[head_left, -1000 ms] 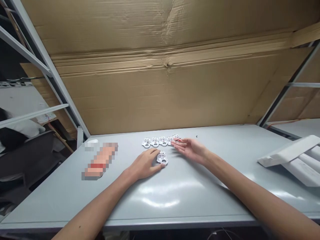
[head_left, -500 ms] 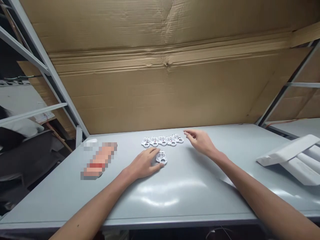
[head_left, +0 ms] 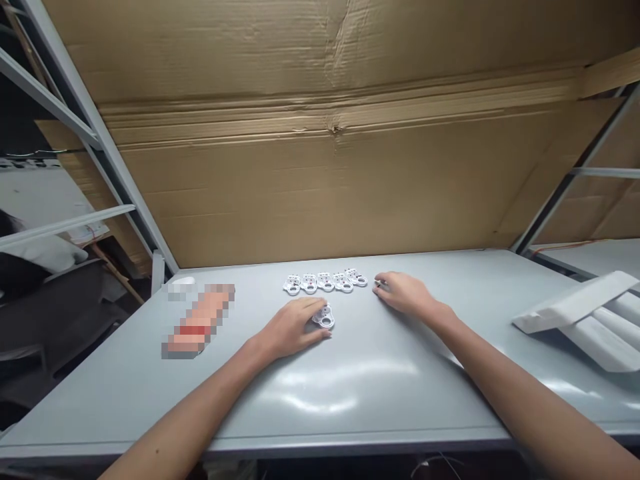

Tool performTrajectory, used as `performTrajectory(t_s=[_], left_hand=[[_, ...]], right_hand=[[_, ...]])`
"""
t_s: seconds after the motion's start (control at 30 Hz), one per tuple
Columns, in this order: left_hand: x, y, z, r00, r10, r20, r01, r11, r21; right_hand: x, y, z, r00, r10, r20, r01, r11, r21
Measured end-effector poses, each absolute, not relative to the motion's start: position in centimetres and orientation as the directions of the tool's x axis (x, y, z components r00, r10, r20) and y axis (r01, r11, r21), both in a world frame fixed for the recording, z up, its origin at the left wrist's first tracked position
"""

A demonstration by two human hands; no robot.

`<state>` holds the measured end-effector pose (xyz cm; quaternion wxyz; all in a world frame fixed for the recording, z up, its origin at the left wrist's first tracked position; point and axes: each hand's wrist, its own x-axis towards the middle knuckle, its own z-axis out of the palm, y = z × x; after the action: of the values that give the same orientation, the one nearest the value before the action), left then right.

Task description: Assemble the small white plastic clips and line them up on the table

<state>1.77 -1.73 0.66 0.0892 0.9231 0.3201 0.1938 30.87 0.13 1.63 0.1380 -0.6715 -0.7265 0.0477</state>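
Observation:
A small white plastic piece with a round hole (head_left: 326,321) lies on the grey table. My left hand (head_left: 295,323) has its fingertips over the upper edge of this piece and its thumb along the lower edge. Beyond it, several like pieces stand side by side in a row (head_left: 325,283), flat on the table; the rightmost is a little tilted. Just right of that row is my right hand (head_left: 403,293), low at the tabletop with fingers curled together. A tiny dark spot shows at its fingertips, too small to make out.
To the left lies a blurred-out orange and red object (head_left: 200,323), with a small white item (head_left: 183,283) behind it. White foam-like blocks (head_left: 595,320) rest at the right. A cardboard wall (head_left: 320,200) closes the back, between metal frame posts (head_left: 120,160).
My right hand has come down to the table and its fingers have curled in. My left fingers have slid slightly further over the top of the white piece.

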Motion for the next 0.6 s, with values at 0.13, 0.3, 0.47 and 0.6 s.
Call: performTrajectory(t_s=[0.13,0.3,0.47,0.6], left_hand=[[2.2,-1.9,0.7,0.706,0.640,0.303,0.574,-0.768,0.284],[2.8,-2.1,1.0,0.689,0.655,0.310,0.605,-0.755,0.252],[1.2,-0.9,1.7,0.629,0.665,0.403,0.654,-0.733,0.189],[-1.8,1.5,2.0,0.482,0.726,0.490,0.753,-0.630,0.191]], right_hand=[[30.3,-0.7,2.2,-0.079,0.982,0.174,0.950,0.127,-0.285],[28.1,-1.4,1.6,-0.365,0.869,0.333,0.793,0.478,-0.378],[26.2,-1.8,0.7,-0.573,0.735,0.362,0.619,0.678,-0.396],[26.0,-2.0,0.5,-0.600,0.733,0.320,0.606,0.678,-0.415]])
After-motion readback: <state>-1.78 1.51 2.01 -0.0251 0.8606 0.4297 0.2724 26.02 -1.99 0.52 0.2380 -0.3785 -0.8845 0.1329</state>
